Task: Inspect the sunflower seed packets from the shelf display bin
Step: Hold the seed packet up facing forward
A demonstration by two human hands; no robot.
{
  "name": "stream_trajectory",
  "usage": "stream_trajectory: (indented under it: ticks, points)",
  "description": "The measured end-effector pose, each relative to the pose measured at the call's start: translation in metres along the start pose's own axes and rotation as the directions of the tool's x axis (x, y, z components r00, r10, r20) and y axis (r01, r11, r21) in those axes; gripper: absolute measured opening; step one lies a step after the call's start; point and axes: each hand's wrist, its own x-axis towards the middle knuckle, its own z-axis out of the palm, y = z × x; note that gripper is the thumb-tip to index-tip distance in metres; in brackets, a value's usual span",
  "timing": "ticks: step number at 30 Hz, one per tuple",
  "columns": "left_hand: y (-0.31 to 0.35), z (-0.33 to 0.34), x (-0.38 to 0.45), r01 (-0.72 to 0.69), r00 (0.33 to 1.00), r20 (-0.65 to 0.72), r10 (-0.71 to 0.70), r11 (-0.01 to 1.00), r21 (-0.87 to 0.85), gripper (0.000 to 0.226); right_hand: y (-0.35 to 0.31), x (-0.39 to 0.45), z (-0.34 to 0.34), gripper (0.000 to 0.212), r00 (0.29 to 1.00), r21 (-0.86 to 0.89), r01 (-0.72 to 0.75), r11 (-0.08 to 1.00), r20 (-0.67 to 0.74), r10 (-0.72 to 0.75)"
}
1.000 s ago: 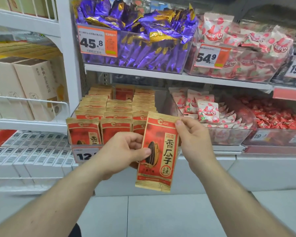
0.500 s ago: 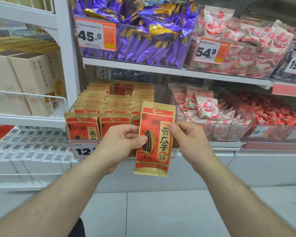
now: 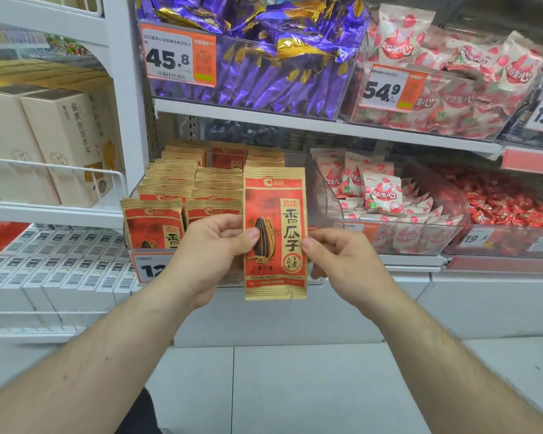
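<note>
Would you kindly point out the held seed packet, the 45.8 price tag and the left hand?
held seed packet (image 3: 275,195), head view, upper red panel.
45.8 price tag (image 3: 167,59), head view, printed digits.
left hand (image 3: 210,252), head view, back of hand.

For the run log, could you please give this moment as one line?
step: inspecting | left hand: pinches seed packet | right hand: pinches same packet | packet: upright, front facing camera | bin: stocked

Shop aisle, prob. a supermkt: white shelves (image 3: 295,122), price tags (image 3: 180,56), clear bins (image 3: 333,195) w/ packaged snacks.
</note>
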Motion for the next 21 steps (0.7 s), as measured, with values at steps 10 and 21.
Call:
stream_trajectory:
  ticks: [10, 21]
  points:
    - [-0.001, -0.003, 0.002, 0.020, 1.000, -0.001, -0.020, 0.998, -0.060, 0.015, 0.002, -0.004, -0.004, 0.032, 0.988, -0.045, 0.076, 0.996, 0.140, -0.069]
    - [-0.004, 0.001, -0.001, -0.017, 1.000, -0.007, 0.017, 0.998, -0.052, 0.019, -0.007, -0.013, 0.006, 0.084, 0.958, -0.031, 0.137, 0.990, 0.258, -0.125]
